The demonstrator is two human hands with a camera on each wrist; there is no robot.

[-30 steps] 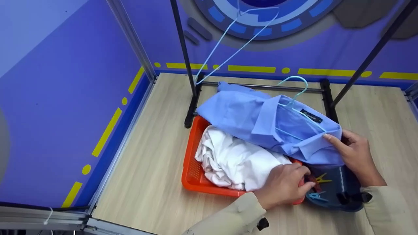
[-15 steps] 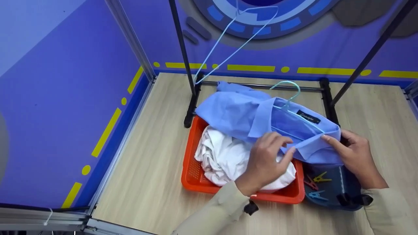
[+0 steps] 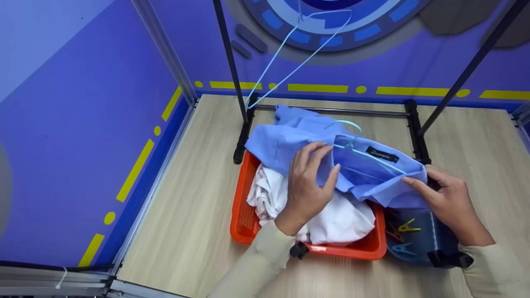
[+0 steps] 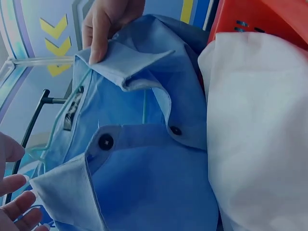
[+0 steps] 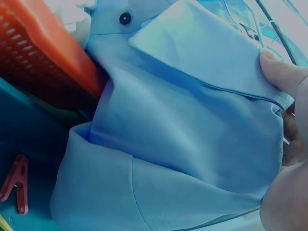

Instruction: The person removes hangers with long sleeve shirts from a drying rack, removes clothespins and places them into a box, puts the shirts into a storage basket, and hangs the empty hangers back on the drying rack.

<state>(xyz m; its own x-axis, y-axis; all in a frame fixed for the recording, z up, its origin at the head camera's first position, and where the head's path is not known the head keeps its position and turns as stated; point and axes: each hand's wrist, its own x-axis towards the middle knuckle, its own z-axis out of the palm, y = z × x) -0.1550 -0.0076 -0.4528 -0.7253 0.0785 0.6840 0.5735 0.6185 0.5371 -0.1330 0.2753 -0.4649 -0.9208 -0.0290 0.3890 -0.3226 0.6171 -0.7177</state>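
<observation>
A light blue collared shirt lies across the back of an orange basket, with a pale green wire hanger inside its open neck. My right hand pinches the shirt's collar at the right side, thumb on top, over the hanger's shoulder. In the right wrist view, the thumb presses the collar. My left hand is at the other side of the collar, fingers spread and thumb apart. In the left wrist view, its fingertips are beside the collar point, gripping nothing I can see.
Crumpled white cloth fills the basket. Beside it, a dark bin contains a yellow clothespin, a blue clothespin and a red clothespin. Behind stands a black rack; another wire hanger hangs there.
My left hand has left the bin's edge, where it was near the clothespins, and moved left and up to the collar. The shirt's neck and hanger hook have shifted left and slightly down.
</observation>
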